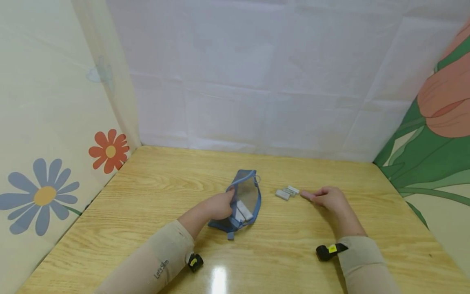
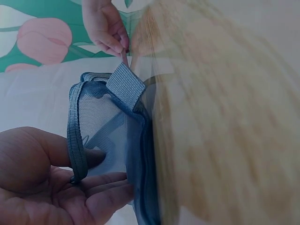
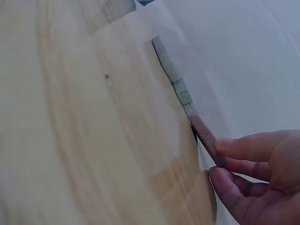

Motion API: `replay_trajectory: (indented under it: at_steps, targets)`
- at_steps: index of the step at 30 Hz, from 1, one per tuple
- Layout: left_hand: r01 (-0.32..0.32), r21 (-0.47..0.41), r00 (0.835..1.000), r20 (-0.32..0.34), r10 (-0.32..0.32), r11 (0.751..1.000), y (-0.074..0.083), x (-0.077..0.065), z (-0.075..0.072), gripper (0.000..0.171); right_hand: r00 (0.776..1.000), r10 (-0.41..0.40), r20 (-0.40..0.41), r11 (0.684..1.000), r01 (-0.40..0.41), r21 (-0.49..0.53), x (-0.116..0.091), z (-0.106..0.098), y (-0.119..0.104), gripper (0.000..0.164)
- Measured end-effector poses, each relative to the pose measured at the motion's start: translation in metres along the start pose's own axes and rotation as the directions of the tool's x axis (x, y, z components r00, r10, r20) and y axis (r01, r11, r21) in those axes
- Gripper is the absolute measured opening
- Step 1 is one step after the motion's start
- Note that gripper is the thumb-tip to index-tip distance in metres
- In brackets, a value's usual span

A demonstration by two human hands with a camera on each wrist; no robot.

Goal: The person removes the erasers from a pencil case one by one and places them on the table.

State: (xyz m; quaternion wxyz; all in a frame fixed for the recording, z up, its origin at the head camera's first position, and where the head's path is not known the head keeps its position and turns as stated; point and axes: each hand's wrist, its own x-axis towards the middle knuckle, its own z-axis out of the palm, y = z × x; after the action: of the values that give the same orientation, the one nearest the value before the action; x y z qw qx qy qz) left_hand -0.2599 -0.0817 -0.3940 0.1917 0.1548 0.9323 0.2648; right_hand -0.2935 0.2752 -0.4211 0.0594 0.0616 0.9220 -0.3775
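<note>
My left hand [image 1: 220, 205] grips the near left edge of a blue mesh zip pouch [image 1: 250, 191], which lies with its mouth spread wide. In the left wrist view the thumb reaches behind the pouch's blue band [image 2: 76, 126], and the other fingers curl below it. White flat pieces [image 1: 243, 212] show inside the pouch. Over on the right, my right hand [image 1: 332, 199] pinches a small pinkish flat block [image 1: 307, 195] between thumb and fingers, at table level. Just left of it lie several small pale grey blocks [image 1: 282, 194]; their exact kind is unclear.
The wooden table [image 1: 165, 175] meets a white sheet [image 1: 227, 102] at its back edge. Flower-patterned panels stand at the left [image 1: 44, 122] and right [image 1: 440, 163]. A fabric tab [image 1: 230, 236] sticks out from the pouch's near end.
</note>
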Motion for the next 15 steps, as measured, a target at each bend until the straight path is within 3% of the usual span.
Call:
replay_trajectory:
  at_steps: [15]
  targets:
    - [-0.005,0.012,1.000,-0.004,0.005,1.000,0.0001,-0.0001,0.0001,0.069,1.000,-0.022,-0.010,1.000,0.022,-0.014,0.0001,0.0006,0.0013,0.033]
